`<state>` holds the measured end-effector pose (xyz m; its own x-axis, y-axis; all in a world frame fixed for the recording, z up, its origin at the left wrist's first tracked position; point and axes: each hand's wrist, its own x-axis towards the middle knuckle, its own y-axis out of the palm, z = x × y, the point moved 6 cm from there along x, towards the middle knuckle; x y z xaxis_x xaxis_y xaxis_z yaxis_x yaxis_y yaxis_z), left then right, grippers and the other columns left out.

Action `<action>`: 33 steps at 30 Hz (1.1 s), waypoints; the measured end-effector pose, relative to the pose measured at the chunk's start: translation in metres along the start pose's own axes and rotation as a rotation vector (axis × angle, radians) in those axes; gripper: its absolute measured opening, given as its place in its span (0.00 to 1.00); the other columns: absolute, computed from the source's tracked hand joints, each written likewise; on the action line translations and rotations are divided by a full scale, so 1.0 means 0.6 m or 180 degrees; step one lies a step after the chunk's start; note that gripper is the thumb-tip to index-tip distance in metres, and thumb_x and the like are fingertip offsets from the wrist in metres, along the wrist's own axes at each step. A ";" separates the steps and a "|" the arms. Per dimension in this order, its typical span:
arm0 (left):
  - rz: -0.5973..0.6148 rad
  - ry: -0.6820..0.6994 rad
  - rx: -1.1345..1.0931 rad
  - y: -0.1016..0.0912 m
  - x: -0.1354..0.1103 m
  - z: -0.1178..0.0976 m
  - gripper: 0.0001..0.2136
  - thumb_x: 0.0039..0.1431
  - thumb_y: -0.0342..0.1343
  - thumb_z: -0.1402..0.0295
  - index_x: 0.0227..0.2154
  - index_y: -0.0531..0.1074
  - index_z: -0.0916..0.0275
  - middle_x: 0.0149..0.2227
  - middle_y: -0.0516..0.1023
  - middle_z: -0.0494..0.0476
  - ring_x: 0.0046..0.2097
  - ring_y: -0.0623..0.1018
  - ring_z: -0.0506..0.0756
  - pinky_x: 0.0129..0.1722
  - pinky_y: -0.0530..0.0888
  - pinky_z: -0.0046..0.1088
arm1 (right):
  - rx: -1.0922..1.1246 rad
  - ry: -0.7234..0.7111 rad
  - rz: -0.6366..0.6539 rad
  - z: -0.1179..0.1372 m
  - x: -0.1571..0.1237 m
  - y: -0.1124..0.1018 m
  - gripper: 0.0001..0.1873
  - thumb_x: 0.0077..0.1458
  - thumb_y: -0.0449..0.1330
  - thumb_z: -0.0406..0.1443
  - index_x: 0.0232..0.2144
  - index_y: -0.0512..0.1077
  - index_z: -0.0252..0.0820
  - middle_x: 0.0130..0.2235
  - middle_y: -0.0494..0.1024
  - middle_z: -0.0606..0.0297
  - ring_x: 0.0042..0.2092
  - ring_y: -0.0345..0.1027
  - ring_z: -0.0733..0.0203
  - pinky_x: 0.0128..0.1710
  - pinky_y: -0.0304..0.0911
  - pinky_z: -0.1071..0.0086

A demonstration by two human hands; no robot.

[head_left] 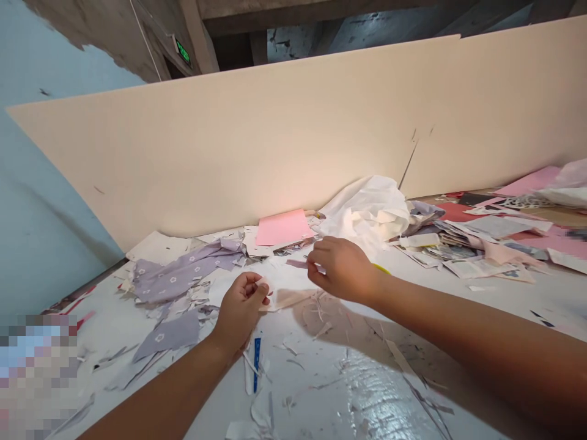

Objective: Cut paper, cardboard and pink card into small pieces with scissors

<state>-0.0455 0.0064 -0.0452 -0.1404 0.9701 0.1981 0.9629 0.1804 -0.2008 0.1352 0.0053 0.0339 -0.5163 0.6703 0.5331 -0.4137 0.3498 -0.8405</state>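
My right hand (342,269) pinches a narrow lilac paper strip (298,264) between thumb and fingers, above a torn white paper sheet (282,278). My left hand (241,308) is curled at that sheet's near edge, its fingertips holding a pale scrap (266,299) that is partly hidden. Left of it lie torn pieces of lilac flower-print paper (183,272). A pink sheet (283,227) sits behind both hands, and a thin blue strip (257,363) lies below my left wrist.
The white table (348,403) is littered with paper shreds. A crumpled white sheet (367,208) and piled printed papers (481,244) lie at the back right. A tall beige board (275,140) stands along the far edge. A pixelated patch covers the lower left corner.
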 end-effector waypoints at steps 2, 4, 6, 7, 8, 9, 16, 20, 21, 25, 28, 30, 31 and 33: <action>-0.0020 -0.0035 -0.0116 -0.001 0.002 0.001 0.14 0.47 0.55 0.58 0.34 0.64 0.61 0.24 0.73 0.50 0.26 0.72 0.50 0.25 0.67 0.24 | -0.0333 -0.0470 0.0101 0.035 -0.014 0.013 0.11 0.48 0.49 0.32 0.22 0.70 0.37 0.26 0.71 0.60 0.31 0.60 0.61 0.29 0.49 0.69; -0.0060 -0.0063 -0.0205 -0.002 0.001 -0.002 0.15 0.46 0.55 0.58 0.35 0.62 0.60 0.25 0.73 0.50 0.27 0.73 0.51 0.24 0.67 0.24 | -0.0192 -0.0624 0.0639 0.059 -0.030 0.036 0.11 0.49 0.51 0.35 0.21 0.71 0.38 0.25 0.72 0.60 0.29 0.61 0.61 0.26 0.48 0.69; -0.0076 -0.0053 -0.0205 -0.002 -0.002 -0.009 0.15 0.47 0.55 0.58 0.35 0.61 0.60 0.26 0.73 0.50 0.28 0.73 0.51 0.25 0.68 0.25 | 0.0251 -0.0441 0.1143 0.068 -0.043 0.053 0.16 0.49 0.52 0.44 0.24 0.72 0.39 0.25 0.73 0.61 0.27 0.62 0.62 0.24 0.48 0.70; -0.0060 -0.0027 -0.0177 0.000 -0.006 -0.013 0.15 0.47 0.55 0.59 0.35 0.60 0.59 0.26 0.73 0.50 0.28 0.73 0.51 0.27 0.68 0.26 | 0.0464 -0.0283 0.1191 0.067 -0.045 0.054 0.17 0.49 0.52 0.47 0.27 0.73 0.40 0.26 0.73 0.62 0.27 0.62 0.62 0.24 0.49 0.71; -0.0014 0.0010 -0.0139 0.002 -0.011 -0.017 0.14 0.48 0.54 0.59 0.35 0.60 0.59 0.26 0.73 0.49 0.29 0.73 0.51 0.28 0.68 0.26 | 0.0657 -0.0099 0.1109 0.064 -0.044 0.051 0.18 0.49 0.52 0.48 0.30 0.73 0.41 0.27 0.73 0.62 0.27 0.62 0.62 0.25 0.50 0.71; 0.0051 0.0048 -0.0096 0.006 -0.016 -0.021 0.14 0.48 0.54 0.59 0.35 0.60 0.59 0.25 0.73 0.49 0.29 0.73 0.51 0.30 0.68 0.27 | 0.0825 0.0083 0.0936 0.057 -0.042 0.045 0.18 0.50 0.51 0.47 0.33 0.72 0.42 0.28 0.73 0.63 0.28 0.62 0.63 0.25 0.51 0.71; 0.0456 0.0453 0.0612 0.030 -0.053 -0.035 0.12 0.48 0.54 0.60 0.34 0.65 0.59 0.24 0.70 0.49 0.29 0.70 0.51 0.32 0.65 0.28 | 0.2193 0.0670 0.0565 0.036 -0.032 0.048 0.09 0.50 0.53 0.39 0.31 0.71 0.42 0.28 0.70 0.68 0.29 0.60 0.67 0.27 0.55 0.74; 0.0373 0.0619 0.0771 0.026 -0.054 -0.038 0.12 0.47 0.56 0.61 0.35 0.64 0.58 0.23 0.66 0.47 0.28 0.66 0.50 0.32 0.63 0.27 | 0.2588 0.0999 0.0622 0.031 -0.037 0.068 0.09 0.50 0.53 0.39 0.27 0.70 0.41 0.24 0.67 0.70 0.27 0.57 0.68 0.26 0.53 0.74; 0.0372 0.0623 0.0785 0.026 -0.054 -0.037 0.13 0.47 0.56 0.61 0.36 0.64 0.57 0.23 0.65 0.46 0.28 0.66 0.50 0.32 0.63 0.27 | 0.2645 0.1088 0.0636 0.028 -0.038 0.073 0.10 0.50 0.53 0.39 0.26 0.70 0.41 0.24 0.66 0.70 0.26 0.56 0.68 0.26 0.53 0.74; 0.0501 0.0782 0.0899 0.028 -0.052 -0.042 0.13 0.49 0.52 0.60 0.39 0.66 0.57 0.25 0.64 0.49 0.29 0.65 0.52 0.33 0.64 0.29 | 0.3015 0.1271 0.0599 0.021 -0.042 0.088 0.10 0.50 0.53 0.40 0.28 0.69 0.39 0.25 0.67 0.69 0.28 0.57 0.68 0.28 0.55 0.73; 0.0456 0.0970 0.1116 0.028 -0.051 -0.050 0.10 0.49 0.52 0.63 0.34 0.69 0.56 0.31 0.66 0.54 0.36 0.67 0.55 0.37 0.65 0.31 | 0.3159 0.1273 0.0559 0.020 -0.043 0.092 0.09 0.50 0.54 0.40 0.29 0.68 0.39 0.26 0.67 0.69 0.28 0.58 0.68 0.28 0.55 0.73; 0.0421 0.0915 0.1063 0.026 -0.048 -0.049 0.05 0.47 0.52 0.66 0.28 0.68 0.57 0.37 0.67 0.55 0.41 0.67 0.56 0.39 0.64 0.32 | 0.3008 0.1140 0.0529 0.022 -0.042 0.090 0.09 0.50 0.53 0.39 0.28 0.68 0.39 0.25 0.66 0.69 0.28 0.56 0.68 0.27 0.54 0.74; 0.0431 0.0828 0.0931 0.026 -0.047 -0.046 0.02 0.47 0.52 0.68 0.26 0.67 0.58 0.38 0.68 0.55 0.42 0.68 0.56 0.39 0.64 0.32 | 0.2890 0.1039 0.0508 0.024 -0.041 0.088 0.08 0.51 0.53 0.38 0.27 0.68 0.39 0.25 0.66 0.69 0.27 0.56 0.68 0.27 0.54 0.74; 0.0505 0.0596 0.0596 0.027 -0.044 -0.037 0.04 0.47 0.52 0.69 0.23 0.62 0.60 0.35 0.70 0.53 0.37 0.69 0.53 0.36 0.65 0.29 | 0.2629 0.0878 0.0450 0.025 -0.040 0.085 0.08 0.52 0.52 0.37 0.27 0.68 0.39 0.25 0.67 0.69 0.27 0.56 0.68 0.26 0.53 0.74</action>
<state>-0.0212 -0.0200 -0.0323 0.0701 0.9448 0.3201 0.9078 0.0726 -0.4131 0.1155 -0.0027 -0.0205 -0.4483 0.8430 0.2973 -0.8246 -0.2617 -0.5015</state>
